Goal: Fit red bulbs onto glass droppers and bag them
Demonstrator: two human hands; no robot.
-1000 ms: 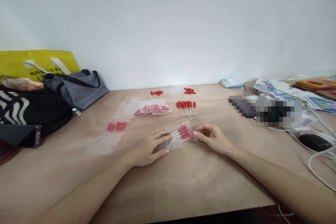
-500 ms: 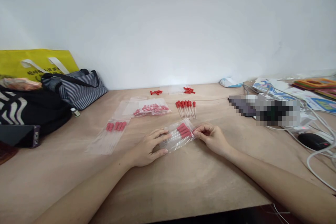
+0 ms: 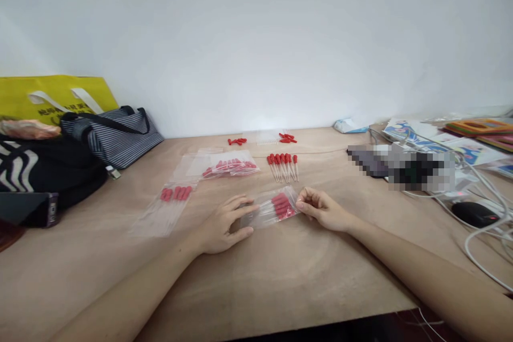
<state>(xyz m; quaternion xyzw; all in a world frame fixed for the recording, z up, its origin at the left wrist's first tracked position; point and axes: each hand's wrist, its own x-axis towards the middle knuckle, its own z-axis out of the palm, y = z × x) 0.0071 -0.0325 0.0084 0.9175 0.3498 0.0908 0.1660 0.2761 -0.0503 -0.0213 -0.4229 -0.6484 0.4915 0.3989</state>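
Observation:
A clear plastic bag point(image 3: 262, 218) lies on the table between my hands, with several red-bulbed droppers point(image 3: 282, 204) inside, bulbs to the right. My right hand point(image 3: 323, 209) pinches the bag's right edge between thumb and fingers. My left hand point(image 3: 226, 225) rests at the bag's left end, fingers apart, fingertips touching the plastic. Just behind the bag, a row of loose droppers point(image 3: 284, 165) lies with red bulbs pointing away from me. To the left are a pile of filled bags point(image 3: 231, 165) and another group of droppers point(image 3: 176, 193) on clear plastic.
Loose red bulbs point(image 3: 237, 141) and more bulbs beside clear tubes point(image 3: 287, 138) lie near the wall. A striped bag point(image 3: 116, 133), a yellow bag point(image 3: 60, 97) and a black bag point(image 3: 76, 171) stand left. At right are a mouse point(image 3: 475, 215), white cables point(image 3: 479, 243) and papers point(image 3: 460, 149).
The bag has turned slightly and now lies more level, its right edge still pinched by my right hand. My left fingers have barely shifted.

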